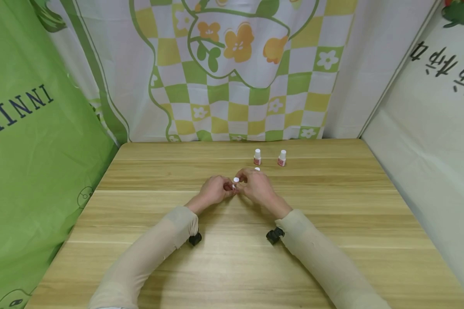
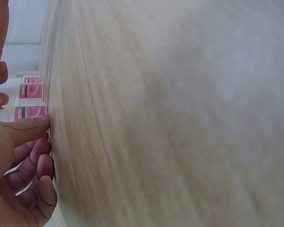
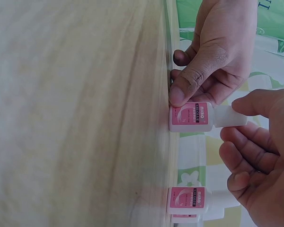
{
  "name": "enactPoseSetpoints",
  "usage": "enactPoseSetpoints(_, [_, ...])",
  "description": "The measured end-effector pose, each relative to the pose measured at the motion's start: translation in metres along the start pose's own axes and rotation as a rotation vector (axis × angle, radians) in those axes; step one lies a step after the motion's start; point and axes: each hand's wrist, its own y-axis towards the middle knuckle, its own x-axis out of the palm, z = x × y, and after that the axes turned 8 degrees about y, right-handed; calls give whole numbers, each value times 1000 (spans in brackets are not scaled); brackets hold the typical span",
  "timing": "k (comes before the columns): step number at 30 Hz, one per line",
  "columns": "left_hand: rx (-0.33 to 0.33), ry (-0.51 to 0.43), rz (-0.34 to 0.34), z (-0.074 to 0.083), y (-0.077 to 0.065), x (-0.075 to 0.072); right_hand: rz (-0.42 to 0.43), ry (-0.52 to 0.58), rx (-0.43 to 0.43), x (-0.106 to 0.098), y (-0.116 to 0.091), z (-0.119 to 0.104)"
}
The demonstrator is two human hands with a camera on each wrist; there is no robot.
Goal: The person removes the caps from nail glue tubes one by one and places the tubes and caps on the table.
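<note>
A small white nail glue bottle (image 3: 191, 116) with a pink label and a white cap (image 3: 229, 116) stands upright on the wooden table. My left hand (image 1: 215, 189) pinches its lower body, the thumb lying across the label's edge in the right wrist view. At the cap, my right hand (image 1: 257, 187) has its thumb on one side and curled fingers on the other. Behind the right hand, another bottle's cap (image 1: 257, 169) peeks out, its body hidden in the head view. In the left wrist view, the held bottle (image 2: 30, 112) is partly covered by the left thumb.
Farther back stand two more matching bottles, one bottle (image 1: 257, 157) left of the other bottle (image 1: 282, 158). A patterned curtain (image 1: 239, 107) hangs behind the table (image 1: 232, 266), with a green cloth (image 1: 35, 150) at left and a white cloth (image 1: 429, 150) at right.
</note>
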Motion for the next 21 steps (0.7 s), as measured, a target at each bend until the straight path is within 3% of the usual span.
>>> enactPoseSetpoints(21, [-8,13,-5,-1,1,0,6,12,1,2,0,-1])
